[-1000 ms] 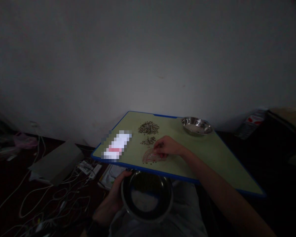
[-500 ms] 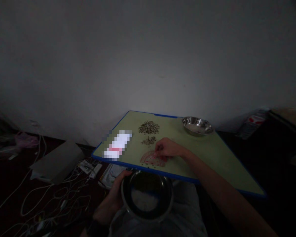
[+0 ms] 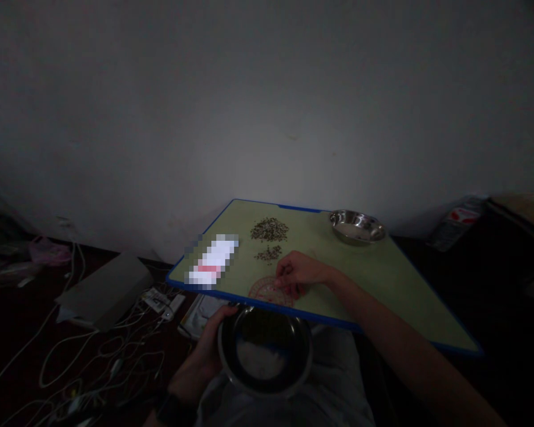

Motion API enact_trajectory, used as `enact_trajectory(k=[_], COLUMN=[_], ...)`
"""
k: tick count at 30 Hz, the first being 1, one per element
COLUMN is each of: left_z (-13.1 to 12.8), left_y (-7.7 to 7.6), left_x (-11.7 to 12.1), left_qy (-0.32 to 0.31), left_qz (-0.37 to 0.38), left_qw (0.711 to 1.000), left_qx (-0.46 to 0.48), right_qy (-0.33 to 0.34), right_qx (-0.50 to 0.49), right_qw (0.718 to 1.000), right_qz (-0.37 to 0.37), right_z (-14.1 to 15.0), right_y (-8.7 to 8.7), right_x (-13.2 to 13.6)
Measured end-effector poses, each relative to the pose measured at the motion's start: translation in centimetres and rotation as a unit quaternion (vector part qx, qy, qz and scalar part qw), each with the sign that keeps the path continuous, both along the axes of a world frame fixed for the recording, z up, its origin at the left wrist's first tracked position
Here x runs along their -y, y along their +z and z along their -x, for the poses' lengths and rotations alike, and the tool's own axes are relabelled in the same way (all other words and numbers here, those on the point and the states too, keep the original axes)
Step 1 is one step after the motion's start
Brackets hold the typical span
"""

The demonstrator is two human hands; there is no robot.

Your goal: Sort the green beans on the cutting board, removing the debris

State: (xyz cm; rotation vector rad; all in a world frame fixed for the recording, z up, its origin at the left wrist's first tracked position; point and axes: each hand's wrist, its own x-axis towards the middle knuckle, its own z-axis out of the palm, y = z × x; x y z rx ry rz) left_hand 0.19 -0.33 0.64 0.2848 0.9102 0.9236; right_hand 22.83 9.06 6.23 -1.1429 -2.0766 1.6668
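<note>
My right hand rests on a green board with a blue rim, fingers pinched on a clear plastic protractor lying near the board's front edge. My left hand grips the rim of a steel bowl held in my lap just below the board's edge. Two small heaps of dark seeds lie on the board beyond the protractor; the nearer heap is smaller.
A second steel bowl stands at the board's far right corner. A blurred white and red packet lies at the board's left. On the dark floor to the left are tangled white cables and a grey box. A pale wall rises behind.
My right hand has slid the protractor toward the board's front edge, closer to the bowl in my lap. My left hand and the bowl have stayed put.
</note>
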Motion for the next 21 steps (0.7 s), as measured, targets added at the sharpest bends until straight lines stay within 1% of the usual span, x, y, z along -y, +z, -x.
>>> enact_trajectory(k=[4,8,13,16,18,21], left_z=[-0.1,0.0,0.2,0.2,0.1,-0.1], left_y=[0.1,-0.5,-1.1,-0.8,-0.5,0.0], left_x=[-0.1,-0.2,-0.1,-0.1,-0.1,-0.2], left_qy=[0.0,-0.012,-0.002,0.001,-0.008,-0.008], left_qz=[-0.009,-0.008,-0.013,-0.022,-0.023,-0.019], left_qw=[1.0,1.0,1.0,1.0,1.0,1.0], left_qx=[-0.007,0.008,0.01,0.003,0.009,0.005], right_qy=[-0.003,-0.004,-0.003,0.011,0.015,-0.017], right_qx=[0.0,-0.005,-0.004,-0.002,-0.005,-0.018], right_qw=[1.0,1.0,1.0,1.0,1.0,0.999], right_qz=[0.006,0.006,0.003,0.007,0.001,-0.042], right_z=[0.0,0.1,0.3,0.3,0.2,-0.2], right_y=[0.1,0.1,0.2,0.3,0.5,1.0], right_x=[0.1,0.1,0.2,0.2,0.2,0.1])
